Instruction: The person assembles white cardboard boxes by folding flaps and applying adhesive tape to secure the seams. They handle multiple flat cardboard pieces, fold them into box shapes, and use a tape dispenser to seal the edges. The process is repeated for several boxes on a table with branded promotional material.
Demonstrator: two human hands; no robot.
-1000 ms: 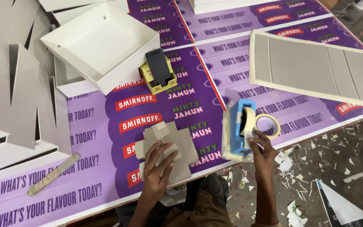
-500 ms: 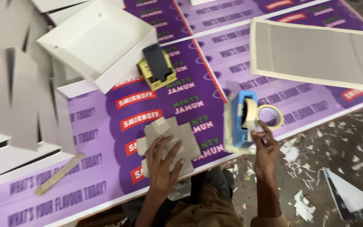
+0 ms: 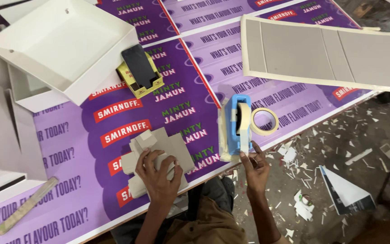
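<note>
Near the front edge of the purple printed table (image 3: 113, 180), I see the left hand (image 3: 159, 174) spread flat with its fingers pressing down on a stack of grey cardboard pieces (image 3: 156, 153). To the right, the right hand (image 3: 254, 163) pinches the tape end at the near side of a blue tape dispenser (image 3: 236, 126), which stands upright with a loose roll of masking tape (image 3: 263, 121) just beside it. Farther off, a yellow holder carrying a dark phone (image 3: 140, 71) touches an open white box (image 3: 64, 43). A long grey board (image 3: 326, 54) lies far right, and a wooden ruler (image 3: 25, 205) sits near left.
</note>
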